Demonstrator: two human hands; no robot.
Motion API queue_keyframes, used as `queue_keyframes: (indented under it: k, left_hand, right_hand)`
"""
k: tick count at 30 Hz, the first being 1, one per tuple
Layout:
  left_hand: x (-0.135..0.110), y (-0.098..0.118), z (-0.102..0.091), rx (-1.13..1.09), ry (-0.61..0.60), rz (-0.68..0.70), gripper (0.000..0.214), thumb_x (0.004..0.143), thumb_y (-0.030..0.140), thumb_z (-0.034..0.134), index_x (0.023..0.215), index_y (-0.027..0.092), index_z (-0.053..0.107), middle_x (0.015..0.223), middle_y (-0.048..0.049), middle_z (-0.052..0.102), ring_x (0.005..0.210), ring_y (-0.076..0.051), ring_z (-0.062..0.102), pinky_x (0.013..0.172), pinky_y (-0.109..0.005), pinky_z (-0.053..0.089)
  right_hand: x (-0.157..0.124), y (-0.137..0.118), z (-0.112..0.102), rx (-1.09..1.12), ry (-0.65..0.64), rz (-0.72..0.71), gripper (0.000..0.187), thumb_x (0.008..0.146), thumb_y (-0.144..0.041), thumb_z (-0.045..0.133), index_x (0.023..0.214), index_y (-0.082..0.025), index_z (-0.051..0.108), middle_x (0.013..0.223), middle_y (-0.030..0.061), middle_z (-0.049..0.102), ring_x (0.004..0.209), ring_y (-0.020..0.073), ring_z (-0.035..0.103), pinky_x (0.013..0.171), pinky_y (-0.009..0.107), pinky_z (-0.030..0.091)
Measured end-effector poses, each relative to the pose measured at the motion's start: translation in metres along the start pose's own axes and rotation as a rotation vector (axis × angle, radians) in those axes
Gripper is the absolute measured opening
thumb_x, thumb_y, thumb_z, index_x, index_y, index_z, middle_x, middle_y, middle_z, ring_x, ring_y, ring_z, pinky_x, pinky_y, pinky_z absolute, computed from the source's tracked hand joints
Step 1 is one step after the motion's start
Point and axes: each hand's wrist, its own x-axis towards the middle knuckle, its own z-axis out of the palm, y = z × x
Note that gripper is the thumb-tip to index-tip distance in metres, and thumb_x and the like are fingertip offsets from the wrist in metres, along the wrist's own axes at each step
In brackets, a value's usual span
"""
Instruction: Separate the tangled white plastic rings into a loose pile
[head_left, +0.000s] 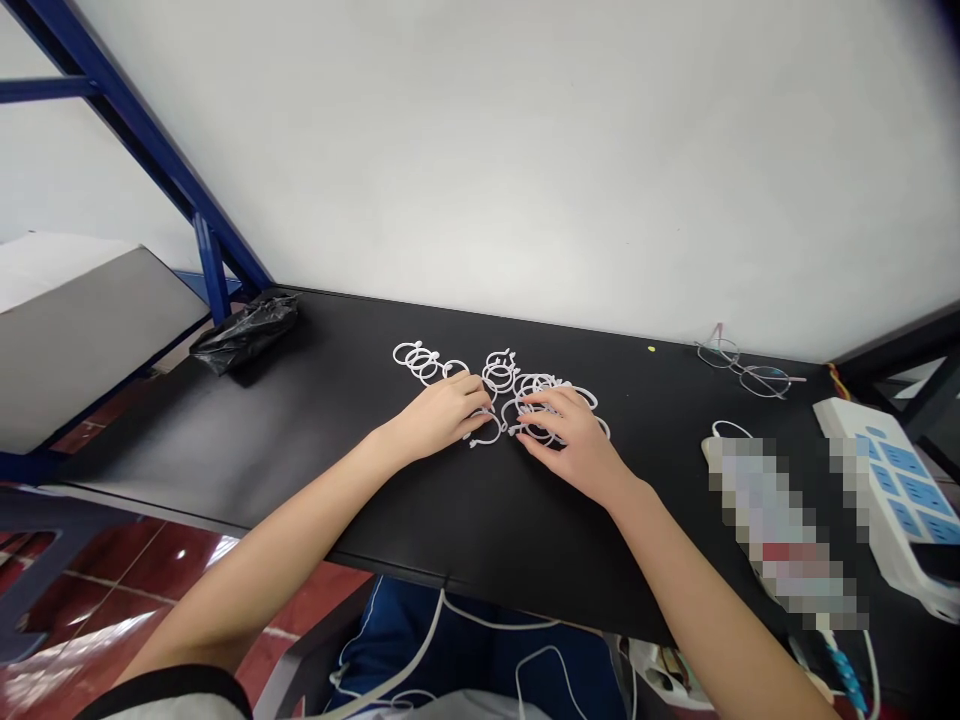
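Several thin white rings, each with a gap and small knobs at the ends, like shower curtain rings, lie in groups on the black table [360, 520]. My left hand [444, 415] is curled at the middle of the table, its fingertips closed on a white ring [489, 430] whose lower curve shows below them. To the right, my right hand [574, 445] lies over the biggest pile, fingers apart and touching the rings, part of which it hides. Beyond both hands sits a small cluster of rings [500, 372]. A short row of rings [417, 358] runs behind my left hand.
A crumpled black plastic bag [247, 330] lies at the table's far left, by a blue metal frame [214, 265]. On the right are eyeglasses [750, 370], a blurred-out phone-like object [780, 530] with a cable, and a white power strip [892, 510]. A white wall [525, 180] stands behind.
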Motion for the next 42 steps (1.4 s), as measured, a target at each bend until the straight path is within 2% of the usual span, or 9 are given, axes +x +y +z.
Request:
queue_keyframes:
  k: [3, 9, 14, 20, 26, 29, 32, 35, 42]
  left_hand:
    - [0.0, 0.0, -0.001, 0.001, 0.008, -0.02, 0.024, 0.099, 0.032, 0.045, 0.095, 0.015, 0.063, 0.092, -0.0073, 0.06, 0.086, -0.02, 0.055, 0.075, -0.031, 0.045]
    - [-0.001, -0.002, -0.001, -0.02, 0.042, -0.022, 0.025, 0.098, 0.031, 0.044, 0.096, 0.016, 0.063, 0.092, -0.0078, 0.06, 0.086, -0.02, 0.055, 0.076, -0.033, 0.047]
    - [-0.001, -0.003, -0.003, -0.018, 0.047, -0.021, 0.024, 0.098, 0.031, 0.045, 0.096, 0.016, 0.063, 0.092, -0.0079, 0.061, 0.088, -0.02, 0.055, 0.077, -0.033, 0.047]
    - [-0.001, -0.001, -0.006, 0.007, 0.054, 0.015, 0.023, 0.098, 0.032, 0.046, 0.096, 0.016, 0.063, 0.092, -0.007, 0.062, 0.088, -0.02, 0.055, 0.078, -0.031, 0.045]
    - [-0.001, 0.001, -0.008, 0.029, 0.083, 0.036, 0.027, 0.1, 0.034, 0.043, 0.095, 0.016, 0.062, 0.092, -0.0076, 0.062, 0.09, -0.02, 0.056, 0.078, -0.031, 0.045]
    - [0.0, 0.003, -0.009, 0.01, 0.103, 0.057, 0.026, 0.1, 0.034, 0.042, 0.094, 0.016, 0.06, 0.092, -0.0075, 0.062, 0.089, -0.019, 0.056, 0.078, -0.03, 0.045]
    - [0.0, 0.008, -0.009, -0.064, 0.118, 0.013, 0.023, 0.1, 0.033, 0.042, 0.094, 0.016, 0.056, 0.091, -0.0077, 0.062, 0.086, -0.019, 0.056, 0.075, -0.029, 0.045]
    - [-0.002, 0.013, -0.008, -0.229, 0.109, -0.082, 0.02, 0.1, 0.034, 0.041, 0.097, 0.017, 0.052, 0.088, -0.005, 0.062, 0.073, -0.015, 0.057, 0.066, -0.026, 0.044]
    - [-0.001, 0.024, -0.001, -0.639, 0.148, -0.182, 0.023, 0.099, 0.032, 0.043, 0.117, 0.019, 0.041, 0.07, 0.0043, 0.059, 0.056, -0.009, 0.055, 0.059, -0.021, 0.043]
  right_hand:
    - [-0.001, 0.002, 0.002, -0.051, -0.033, -0.026, 0.012, 0.089, -0.017, 0.06, 0.089, -0.023, 0.07, 0.111, 0.0075, 0.067, 0.105, 0.0255, 0.059, 0.092, 0.048, 0.047]
    - [0.0, 0.0, 0.001, -0.041, -0.061, -0.021, 0.015, 0.091, -0.015, 0.058, 0.087, -0.023, 0.07, 0.102, 0.0069, 0.069, 0.1, 0.0243, 0.06, 0.089, 0.046, 0.048]
    - [0.003, -0.007, -0.004, 0.088, 0.063, 0.019, 0.012, 0.091, -0.019, 0.059, 0.088, -0.024, 0.069, 0.091, 0.0052, 0.069, 0.088, 0.0213, 0.061, 0.082, 0.042, 0.05]
    - [0.004, -0.012, -0.015, 0.291, 0.313, 0.199, 0.004, 0.086, -0.022, 0.068, 0.085, -0.025, 0.072, 0.081, 0.0028, 0.071, 0.077, 0.0188, 0.062, 0.073, 0.037, 0.051]
    - [0.005, -0.015, -0.016, 0.624, 0.358, 0.481, 0.008, 0.08, -0.03, 0.073, 0.081, -0.022, 0.074, 0.076, 0.0027, 0.068, 0.061, 0.014, 0.059, 0.049, 0.027, 0.048]
    - [0.007, -0.017, -0.016, 0.731, 0.403, 0.556, 0.01, 0.076, -0.029, 0.077, 0.08, -0.02, 0.075, 0.072, 0.002, 0.069, 0.052, 0.0112, 0.058, 0.047, 0.026, 0.051]
    - [0.008, -0.018, -0.016, 0.795, 0.428, 0.587, 0.012, 0.075, -0.029, 0.078, 0.08, -0.02, 0.075, 0.069, 0.0024, 0.071, 0.053, 0.0121, 0.061, 0.05, 0.027, 0.056]
    - [0.008, -0.018, -0.017, 0.821, 0.425, 0.611, 0.014, 0.074, -0.031, 0.079, 0.082, -0.019, 0.076, 0.069, 0.0034, 0.072, 0.054, 0.0133, 0.064, 0.053, 0.028, 0.058]
    - [0.008, -0.022, -0.014, 0.879, 0.408, 0.611, 0.011, 0.076, -0.029, 0.078, 0.084, -0.021, 0.076, 0.074, 0.0035, 0.075, 0.058, 0.0131, 0.067, 0.058, 0.026, 0.059]
